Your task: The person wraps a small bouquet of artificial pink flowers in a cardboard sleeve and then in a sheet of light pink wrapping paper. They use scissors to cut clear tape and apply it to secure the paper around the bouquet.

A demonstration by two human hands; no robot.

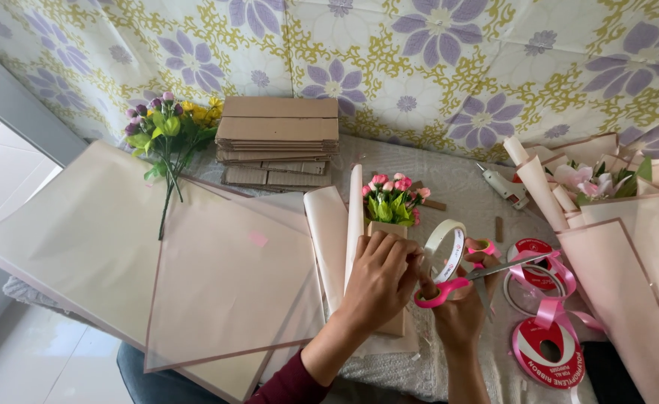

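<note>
While closed: right hand (460, 303) on scissors (464, 280).

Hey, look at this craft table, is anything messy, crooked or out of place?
Mostly orderly. The cardboard stack has lower pieces sticking out unevenly, and pink ribbon trails loose off its spools. The left hand steadies a small flower box; the right hand holds pink scissors and a tape roll. Nothing looks spilled or damaged.

The left hand (378, 280) presses a small cardboard box (386, 229) of pink flowers (393, 196) on the worktop (457, 187). The right hand (460, 310) holds pink-handled scissors (464, 280) and a tape roll (444, 251). Pink ribbon spools (546, 344) lie just right; tan wrapping sheets (225, 284) lie left.
</note>
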